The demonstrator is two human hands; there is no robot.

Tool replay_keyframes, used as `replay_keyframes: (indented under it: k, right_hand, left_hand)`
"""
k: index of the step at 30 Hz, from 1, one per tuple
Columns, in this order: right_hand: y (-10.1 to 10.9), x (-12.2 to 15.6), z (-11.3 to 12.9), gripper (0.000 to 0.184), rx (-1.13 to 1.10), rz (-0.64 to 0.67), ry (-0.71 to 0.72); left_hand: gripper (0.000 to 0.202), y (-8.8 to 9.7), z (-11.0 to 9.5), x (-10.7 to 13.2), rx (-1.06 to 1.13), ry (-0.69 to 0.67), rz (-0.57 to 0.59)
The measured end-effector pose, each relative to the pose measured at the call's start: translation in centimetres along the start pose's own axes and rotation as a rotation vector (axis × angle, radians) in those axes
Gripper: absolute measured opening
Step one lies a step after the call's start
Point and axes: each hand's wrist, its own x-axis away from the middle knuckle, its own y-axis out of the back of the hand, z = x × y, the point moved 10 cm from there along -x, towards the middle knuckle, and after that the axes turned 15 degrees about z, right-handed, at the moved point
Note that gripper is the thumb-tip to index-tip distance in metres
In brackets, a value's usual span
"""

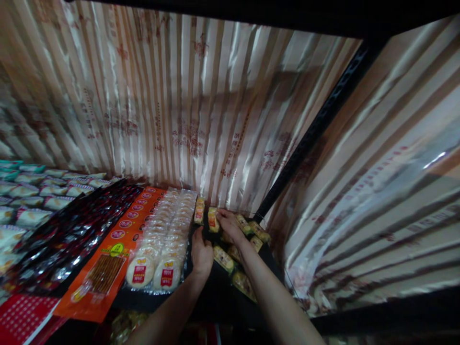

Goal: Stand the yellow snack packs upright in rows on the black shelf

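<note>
Dark shelf (215, 297), about nine yellow packets (223, 258), left hand (201, 254), right hand (230, 225) touching one

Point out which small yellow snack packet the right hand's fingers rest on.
The red-labelled yellow packet at the back, touching the right hand; its twin further left stands untouched.

Place: a shop, snack shelf, as I see it before me.
- Goods: sealed retail packs laid in rows by kind: round rice crackers (161, 249), orange packs (118, 239), glossy black packs (72, 235), green-and-white packets (28, 191), small yellow packets (224, 258).
- Many of each, labels facing up.
- Fixture: black metal upright (316, 124).
- Backing: shiny striped sheet (179, 96) with red print.
</note>
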Motion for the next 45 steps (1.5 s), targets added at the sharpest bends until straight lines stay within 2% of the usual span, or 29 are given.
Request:
replay_keyframes:
  k: [6,13,22,25,28,30,34,38,41,45]
  right_hand:
    - [-3.1,-0.4,-1.9,0.034,-0.23,0.048,-0.016]
    - [-3.7,-1.2,-3.3,0.038,-0.284,-0.014,-0.028]
    - [-5.0,-2.8,-3.2,0.033,-0.271,0.003,0.048]
    - [-4.5,-2.8,-3.0,0.032,-0.145,-0.04,0.097]
    - [-3.5,-2.1,-2.4,0.027,0.097,-0.153,0.132]
    - [-3.5,-1.6,-2.0,0.021,0.236,-0.163,0.136]
    - [-4.2,-0.6,-1.4,0.019,0.406,-0.101,0.136]
    - [-2.9,1.5,-0.6,0.022,0.56,-0.097,0.126]
    - [-2.1,3.7,-0.3,0.021,0.716,0.003,0.079]
    - [-2.0,7.4,0.3,0.023,0.962,0.127,0.06]
  left_hand:
    - [0.053,0.3,0.0,0.5,-0.134,-0.061,-0.066]
    - [0.06,-0.8,0.4,0.3,-0.171,-0.12,-0.028]
    - [0.063,-1.1,1.3,-1.5,-0.122,-0.11,-0.002]
    - [0.062,-1.0,1.4,-1.8,-0.115,-0.098,-0.006]
    - [0.062,-0.9,1.3,-1.9,-0.105,-0.097,-0.012]
    - [0.062,-0.8,1.3,-2.0,-0.108,-0.091,-0.015]
    - [0.06,-0.6,1.5,-2.2,-0.13,-0.071,-0.014]
    - [0.054,-0.5,0.9,-1.8,-0.158,-0.098,-0.011]
    - [0.048,-0.4,0.4,-0.8,-0.202,-0.078,-0.018]
    - [0.038,-1.6,0.7,0.8,-0.24,0.02,0.09]
